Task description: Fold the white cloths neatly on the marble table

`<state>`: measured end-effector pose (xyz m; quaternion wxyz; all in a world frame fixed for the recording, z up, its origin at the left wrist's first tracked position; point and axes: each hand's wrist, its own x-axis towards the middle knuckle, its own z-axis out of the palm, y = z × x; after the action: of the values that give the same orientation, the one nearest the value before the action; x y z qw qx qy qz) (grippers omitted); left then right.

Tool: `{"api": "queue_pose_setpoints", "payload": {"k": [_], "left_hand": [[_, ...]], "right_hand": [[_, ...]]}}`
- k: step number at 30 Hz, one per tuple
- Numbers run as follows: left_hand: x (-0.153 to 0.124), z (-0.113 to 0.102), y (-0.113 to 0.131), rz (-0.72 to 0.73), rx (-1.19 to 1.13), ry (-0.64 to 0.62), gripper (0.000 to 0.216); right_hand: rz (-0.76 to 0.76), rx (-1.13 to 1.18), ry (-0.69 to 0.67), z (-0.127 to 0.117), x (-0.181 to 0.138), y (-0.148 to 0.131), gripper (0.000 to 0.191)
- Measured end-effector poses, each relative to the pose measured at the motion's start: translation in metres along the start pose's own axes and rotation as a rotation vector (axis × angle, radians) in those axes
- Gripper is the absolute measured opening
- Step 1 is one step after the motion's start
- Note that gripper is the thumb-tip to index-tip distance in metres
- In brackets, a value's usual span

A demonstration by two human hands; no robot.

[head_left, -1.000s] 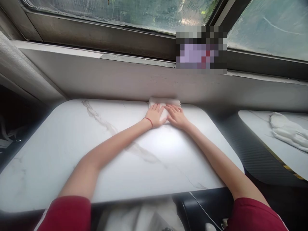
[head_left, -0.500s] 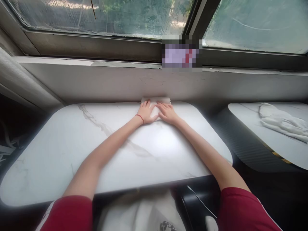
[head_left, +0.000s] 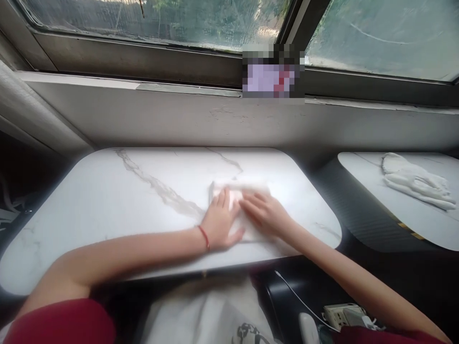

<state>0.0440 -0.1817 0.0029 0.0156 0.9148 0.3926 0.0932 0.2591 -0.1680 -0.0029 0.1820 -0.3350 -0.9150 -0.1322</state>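
A folded white cloth (head_left: 237, 190) lies on the white marble table (head_left: 107, 205), toward its near right part. My left hand (head_left: 220, 222) rests flat on the cloth's left half, fingers stretched out, a red string round the wrist. My right hand (head_left: 264, 215) presses flat on the cloth's right half, fingers pointing left and nearly meeting the left hand. Both hands cover most of the cloth; only its far edge shows.
A grey wall and window sill (head_left: 179, 91) run behind the table. A second marble table (head_left: 405, 215) at the right carries a white crumpled cloth (head_left: 416, 184). A power strip (head_left: 342, 315) and cable lie on the floor below.
Both hands have drawn the cloth from the table's far edge by the wall back toward me, across the table to its near part. The arms are now bent.
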Motion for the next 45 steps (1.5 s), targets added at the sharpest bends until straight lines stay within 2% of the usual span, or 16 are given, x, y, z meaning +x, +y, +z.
{"api": "queue_pose_setpoints", "payload": {"k": [5,9,14,19,25,30,36,41,45], "left_hand": [[-0.052,-0.008,0.023,0.050,0.132,-0.008,0.074],[-0.065,-0.008,0.019,-0.001,0.232,-0.007,0.079],[-0.048,-0.014,-0.009,-0.180,0.269,-0.092,0.085],[-0.014,-0.025,-0.061,-0.375,0.269,-0.174,0.085],[0.008,-0.026,-0.139,-0.446,0.214,-0.131,0.084],[0.010,-0.027,-0.182,-0.497,0.213,-0.146,0.082],[0.011,-0.027,-0.209,-0.516,0.173,-0.087,0.083],[0.012,-0.021,-0.226,-0.451,0.138,0.024,0.081],[0.013,-0.020,-0.231,-0.429,0.135,0.044,0.078]], "right_hand": [[-0.037,-0.089,0.052,-0.019,-0.009,-0.067,0.035],[-0.007,-0.023,0.080,-0.013,0.005,-0.084,0.041],[-0.044,0.064,0.024,0.018,0.042,-0.062,0.043],[-0.085,0.131,-0.060,0.061,0.106,-0.021,0.046],[0.020,0.195,-0.082,0.109,0.181,0.008,0.053],[0.047,0.283,-0.099,0.141,0.224,0.017,0.054],[0.039,0.310,-0.141,0.145,0.249,0.020,0.057],[0.069,0.279,-0.163,0.140,0.253,0.017,0.057],[0.085,0.265,-0.157,0.139,0.253,0.015,0.057]]}}
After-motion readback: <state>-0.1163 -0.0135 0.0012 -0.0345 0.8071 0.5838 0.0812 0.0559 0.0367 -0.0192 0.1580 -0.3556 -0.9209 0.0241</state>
